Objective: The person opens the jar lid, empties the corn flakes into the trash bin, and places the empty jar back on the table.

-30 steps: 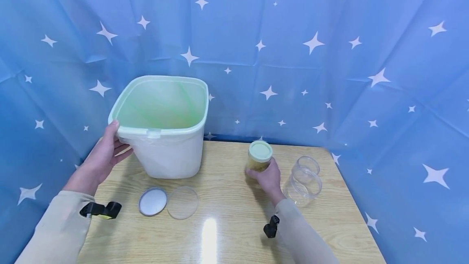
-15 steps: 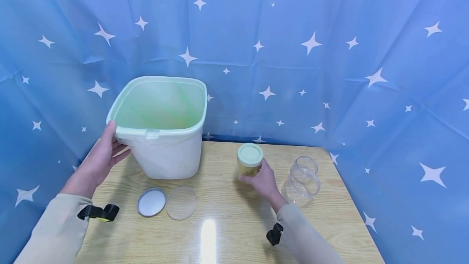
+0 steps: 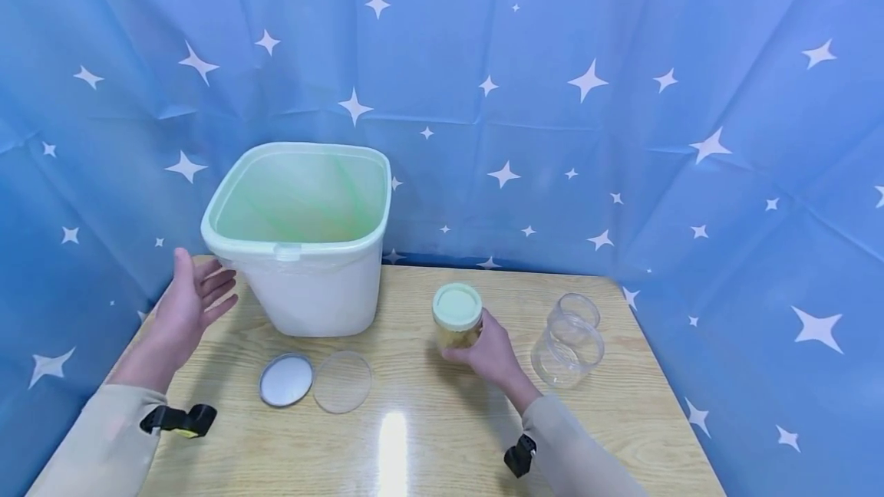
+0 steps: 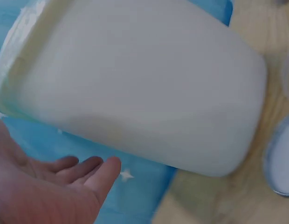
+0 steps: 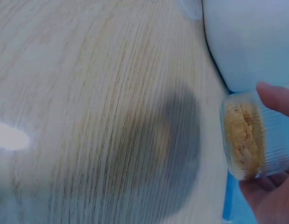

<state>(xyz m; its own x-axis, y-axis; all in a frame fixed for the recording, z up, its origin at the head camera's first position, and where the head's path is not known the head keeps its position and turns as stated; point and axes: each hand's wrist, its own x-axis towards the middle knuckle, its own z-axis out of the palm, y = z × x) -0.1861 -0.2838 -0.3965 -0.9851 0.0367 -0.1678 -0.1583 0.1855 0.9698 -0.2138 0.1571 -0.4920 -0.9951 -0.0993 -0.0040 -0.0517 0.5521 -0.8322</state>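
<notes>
My right hand [image 3: 492,351] grips a clear ribbed jar [image 5: 247,135] with a pale green lid [image 3: 457,305]. Yellowish-brown chunks [image 5: 244,137] show inside at its bottom. In the right wrist view the jar hangs above the wooden table, its shadow lying apart from it. On the left, my left hand [image 3: 185,309] is beside the white bin [image 3: 311,294], fingers extended and palm turned toward it, with nothing held. A small gap separates that hand from the bin's light green rim [image 3: 242,248]. In the left wrist view the fingers are below the bin's side wall.
In front of the bin lie a white lid with a grey rim [image 3: 286,380] and a clear round disc [image 3: 343,382]. Clear empty containers [image 3: 568,355] stand right of my right hand. A blue star-patterned curtain [image 3: 442,60] surrounds the wooden table [image 3: 456,443].
My left hand has let go of the bin's rim and moved slightly down and away. The right hand has carried the jar to the left and nearer to me.
</notes>
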